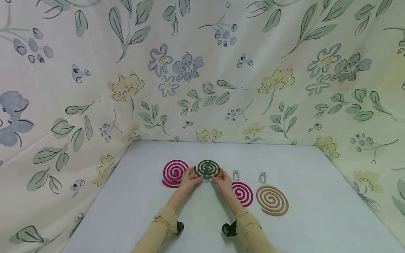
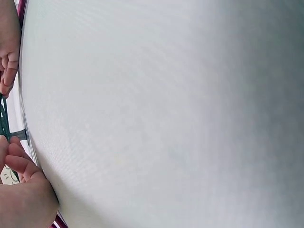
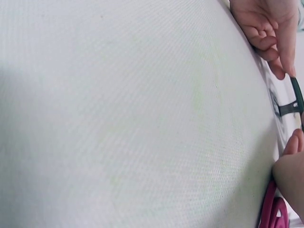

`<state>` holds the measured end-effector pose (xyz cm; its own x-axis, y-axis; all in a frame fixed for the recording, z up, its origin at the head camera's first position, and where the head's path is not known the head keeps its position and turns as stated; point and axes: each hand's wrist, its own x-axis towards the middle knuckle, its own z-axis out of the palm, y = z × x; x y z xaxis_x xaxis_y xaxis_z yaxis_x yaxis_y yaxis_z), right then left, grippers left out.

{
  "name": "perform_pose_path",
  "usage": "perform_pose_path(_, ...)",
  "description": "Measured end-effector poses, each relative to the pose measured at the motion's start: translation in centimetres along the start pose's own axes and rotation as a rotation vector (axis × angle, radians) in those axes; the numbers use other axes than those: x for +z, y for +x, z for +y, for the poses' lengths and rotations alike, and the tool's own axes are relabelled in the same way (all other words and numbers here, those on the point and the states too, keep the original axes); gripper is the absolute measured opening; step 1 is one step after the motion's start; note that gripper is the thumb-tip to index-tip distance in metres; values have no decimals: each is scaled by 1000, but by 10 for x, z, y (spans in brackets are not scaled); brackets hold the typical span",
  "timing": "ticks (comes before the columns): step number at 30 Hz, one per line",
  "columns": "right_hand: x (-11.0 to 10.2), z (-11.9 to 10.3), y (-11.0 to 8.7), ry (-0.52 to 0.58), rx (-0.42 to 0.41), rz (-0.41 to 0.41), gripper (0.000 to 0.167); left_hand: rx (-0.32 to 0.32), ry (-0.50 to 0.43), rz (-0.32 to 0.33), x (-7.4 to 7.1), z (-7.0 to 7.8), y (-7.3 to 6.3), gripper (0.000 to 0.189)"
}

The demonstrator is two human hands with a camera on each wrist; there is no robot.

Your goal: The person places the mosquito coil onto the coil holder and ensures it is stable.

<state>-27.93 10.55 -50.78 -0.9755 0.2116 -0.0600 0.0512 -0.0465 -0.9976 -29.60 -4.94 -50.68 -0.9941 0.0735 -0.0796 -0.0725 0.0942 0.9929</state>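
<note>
A dark green mosquito coil (image 1: 207, 169) is held by its opposite edges between my two hands. My left hand (image 1: 190, 180) pinches its left edge with fingers and thumb, and my right hand (image 1: 223, 180) pinches the right edge. Under the coil is a small metal stand (image 3: 288, 109), upright on the table; whether the coil's centre is fixed on it I cannot tell. Left of my left hand, a magenta coil (image 1: 169, 171) lies over another stand, only faintly seen. A second magenta coil (image 1: 243, 194) is partly covered by my right forearm.
A tan coil (image 1: 272, 200) lies flat at the right. Behind the coils on that side are two small metal stands, one nearer (image 1: 236, 175) and one farther right (image 1: 262, 177). The white table (image 1: 133, 211) meets a floral cloth (image 1: 221, 116) at its back and sides.
</note>
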Motion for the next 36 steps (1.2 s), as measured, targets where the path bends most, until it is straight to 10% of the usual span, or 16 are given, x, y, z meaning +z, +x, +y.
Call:
perform_pose_path(20,-2,-35,-28,15,-9,-46,61,-21,-9,-3,0,1,2,67)
perform_pose_path(36,-2,-2,-1,14,4,-17,64,-29,4,-15,-1,10,-6,66)
